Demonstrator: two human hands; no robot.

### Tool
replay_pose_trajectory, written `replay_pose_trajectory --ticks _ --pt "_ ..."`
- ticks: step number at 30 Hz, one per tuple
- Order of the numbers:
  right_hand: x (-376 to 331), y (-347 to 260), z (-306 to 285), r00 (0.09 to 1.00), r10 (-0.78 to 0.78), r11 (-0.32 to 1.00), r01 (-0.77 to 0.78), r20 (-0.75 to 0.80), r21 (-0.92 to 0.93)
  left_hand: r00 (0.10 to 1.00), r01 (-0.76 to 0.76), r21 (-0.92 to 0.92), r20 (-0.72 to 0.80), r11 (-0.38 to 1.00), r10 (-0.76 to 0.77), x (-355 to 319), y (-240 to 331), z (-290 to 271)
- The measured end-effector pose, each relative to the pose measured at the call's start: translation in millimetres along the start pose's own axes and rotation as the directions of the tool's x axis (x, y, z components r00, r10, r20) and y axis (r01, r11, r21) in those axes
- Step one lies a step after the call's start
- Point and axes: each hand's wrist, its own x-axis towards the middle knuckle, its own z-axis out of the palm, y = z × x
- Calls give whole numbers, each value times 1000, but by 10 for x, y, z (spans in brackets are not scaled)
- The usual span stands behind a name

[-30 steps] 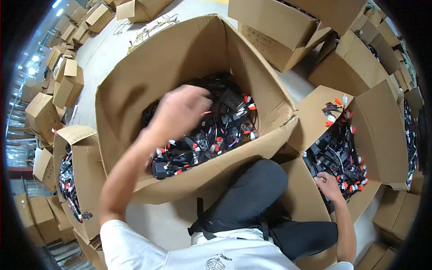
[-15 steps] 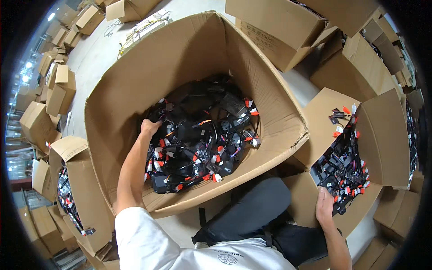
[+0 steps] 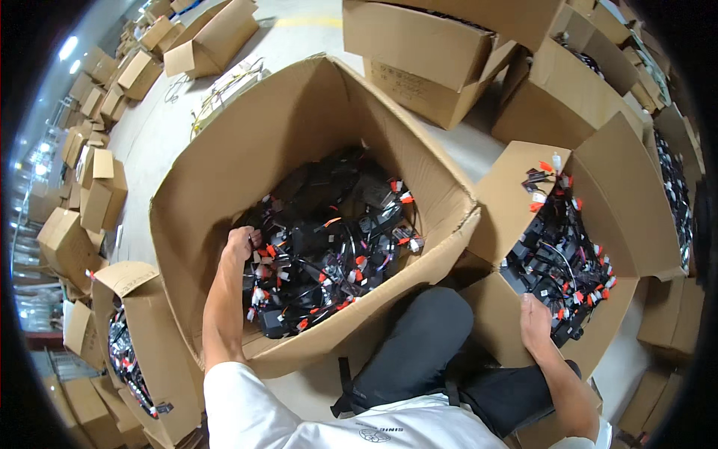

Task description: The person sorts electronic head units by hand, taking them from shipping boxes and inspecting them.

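Observation:
A large open cardboard box (image 3: 196,176) stands before me, with a tangled heap of black wire harnesses (image 3: 329,251) in it, bearing red and white connectors and small black housings. My left hand (image 3: 241,241) reaches inside to the heap's left edge. Its fingers are curled closed, and what lies in them is hidden. At my right, a smaller open cardboard box (image 3: 482,318) holds a similar pile of harnesses (image 3: 561,262). My right hand (image 3: 535,320) is closed at that box's near edge, beside the pile, its fingertips partly hidden.
Another harness-filled box (image 3: 149,322) stands close at my left. Larger cartons (image 3: 419,93) crowd the far side and right. Yellowish wires (image 3: 224,90) lie on the pale floor (image 3: 142,161) beyond the big box. My bent knee (image 3: 430,322) is against its near side.
The whole view has shifted, with the far boxes now lower in the picture. My left hand has drawn slightly nearer along the heap, its fingers more curled. My right hand stays at the smaller box's edge.

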Motion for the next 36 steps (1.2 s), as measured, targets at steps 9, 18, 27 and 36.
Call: replay_pose_trajectory --ticks 9,18,27,36 --pt "-109 -71 -142 1000 24 1000 -24 -3 15 931 -145 463 -235 874 279 -917 600 909" --pt "45 -227 -96 999 6 999 -4 42 -40 594 -800 243 185 549 783 -3631 1639 1947" --pt "-147 -1801 -196 888 -383 -290 -379 256 879 570 -773 226 658 592 493 -4576 618 3434" --pt "-674 -1088 -284 973 -215 -513 -189 88 837 124 -898 193 973 396 -193 -4713 -1017 3748"
